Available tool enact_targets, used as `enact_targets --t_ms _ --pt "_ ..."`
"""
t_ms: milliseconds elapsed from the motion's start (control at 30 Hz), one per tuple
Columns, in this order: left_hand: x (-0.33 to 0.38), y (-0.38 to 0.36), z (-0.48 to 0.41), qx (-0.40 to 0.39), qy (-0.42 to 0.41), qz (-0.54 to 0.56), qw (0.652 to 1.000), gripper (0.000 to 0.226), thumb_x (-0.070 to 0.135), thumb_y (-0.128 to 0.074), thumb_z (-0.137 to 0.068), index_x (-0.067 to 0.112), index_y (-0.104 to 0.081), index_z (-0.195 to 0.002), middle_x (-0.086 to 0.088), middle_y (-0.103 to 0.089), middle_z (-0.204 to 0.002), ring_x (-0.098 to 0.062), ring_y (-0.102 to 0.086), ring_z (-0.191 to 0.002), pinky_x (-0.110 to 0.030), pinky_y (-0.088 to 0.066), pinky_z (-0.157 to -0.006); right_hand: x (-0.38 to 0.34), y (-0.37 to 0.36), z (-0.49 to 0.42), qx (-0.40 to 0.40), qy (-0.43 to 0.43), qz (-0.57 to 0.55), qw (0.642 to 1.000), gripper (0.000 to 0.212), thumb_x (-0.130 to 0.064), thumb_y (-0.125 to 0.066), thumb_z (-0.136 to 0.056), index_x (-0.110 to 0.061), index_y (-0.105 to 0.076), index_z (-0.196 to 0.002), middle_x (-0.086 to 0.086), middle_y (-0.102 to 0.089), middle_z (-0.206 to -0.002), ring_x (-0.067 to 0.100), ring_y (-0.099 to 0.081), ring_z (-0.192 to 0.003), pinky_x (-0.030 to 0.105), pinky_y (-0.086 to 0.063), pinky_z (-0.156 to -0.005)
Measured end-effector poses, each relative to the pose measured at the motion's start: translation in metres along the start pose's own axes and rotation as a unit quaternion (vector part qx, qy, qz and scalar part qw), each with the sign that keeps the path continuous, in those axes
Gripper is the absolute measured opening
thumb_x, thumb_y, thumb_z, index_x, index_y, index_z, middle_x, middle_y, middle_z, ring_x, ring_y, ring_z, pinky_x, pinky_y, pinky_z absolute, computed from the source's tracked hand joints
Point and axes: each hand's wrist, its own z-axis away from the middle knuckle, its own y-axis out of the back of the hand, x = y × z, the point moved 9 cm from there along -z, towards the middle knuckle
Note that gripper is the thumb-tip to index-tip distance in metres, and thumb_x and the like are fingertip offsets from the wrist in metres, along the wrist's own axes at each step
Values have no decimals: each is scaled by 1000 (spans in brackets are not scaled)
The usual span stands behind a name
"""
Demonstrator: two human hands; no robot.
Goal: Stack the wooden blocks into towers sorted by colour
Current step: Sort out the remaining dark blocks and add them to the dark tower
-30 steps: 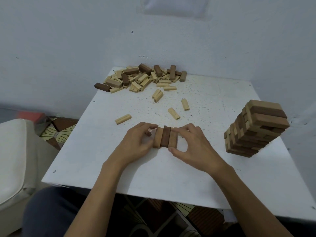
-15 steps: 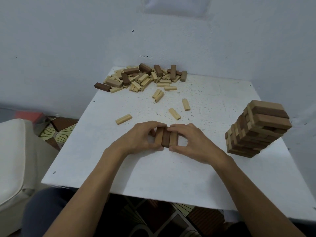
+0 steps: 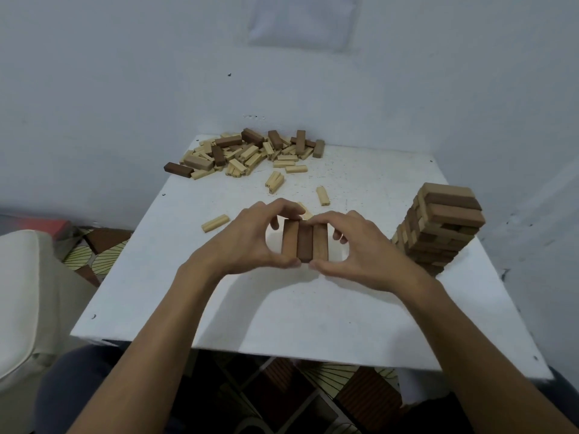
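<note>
**Operator:** What is held, and how?

**Guide:** Your left hand (image 3: 247, 242) and right hand (image 3: 354, 249) grip a row of three brown blocks (image 3: 304, 242) between them. The blocks are smooth, square-edged wooden bars, side by side with their long faces touching. The middle bar is the darkest. Your thumbs press the near ends and your curled fingers hook over the far ends. The row sits over the middle of the table (image 3: 313, 308), with a shadow below it. You cannot tell whether it touches the surface.

**Operator:** Edges and free room?

**Guide:** The table top is matt white, speckled and square-cornered. Bare surface lies between your hands and the near edge. The brown tower (image 3: 438, 227) stands at the right edge, near your right hand but apart from it. Its layers are crossed, and it looks tilted in this wide view. The wall (image 3: 125, 89) closes the back and right sides.

**Operator:** Other items?

**Guide:** A pile (image 3: 250, 151) of pale and dark blocks fills the far left corner. One dark block (image 3: 178, 169) lies at the left edge. Loose pale blocks lie between the pile and your hands:
- a single pale block (image 3: 215, 223) just left of your left hand
- another pale block (image 3: 322, 195) beyond your right hand
- a pale pair (image 3: 274, 182) farther back

A white cushion (image 3: 18, 292) sits left of the table, over patterned floor tiles (image 3: 91, 258).
</note>
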Motion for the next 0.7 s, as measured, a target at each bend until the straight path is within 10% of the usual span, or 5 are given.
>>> enact_targets --t_ms 300,433,700 --pt "109 25 -21 35 -87 2 996 74 37 -88 -66 35 -48 -129 22 -61 -117 -6 -51 -101 -9 -38 -82 -28 105 45 47 0 56 997 51 -38 -75 -79 -38 -53 -125 -47 -50 -79 8 -55 -68 19 -42 -58" --pt "145 8 -49 38 -99 18 994 72 34 -87 -68 36 -47 -127 20 -61 -118 -5 -51 -113 -23 -40 -91 -3 146 65 56 -35 44 997 50 -33 -77 -78 -35 -55 -123 -43 -53 -72 4 -52 -61 17 -37 -57" --pt "174 -47 -106 3 -78 46 996 72 39 -85 -68 40 -44 -127 19 -59 -123 -9 -45 -124 -30 -35 -95 67 184 85 45 -95 36 994 61 -40 -77 -77 -40 -48 -131 -15 -55 -133 3 -51 -55 20 -37 -64"
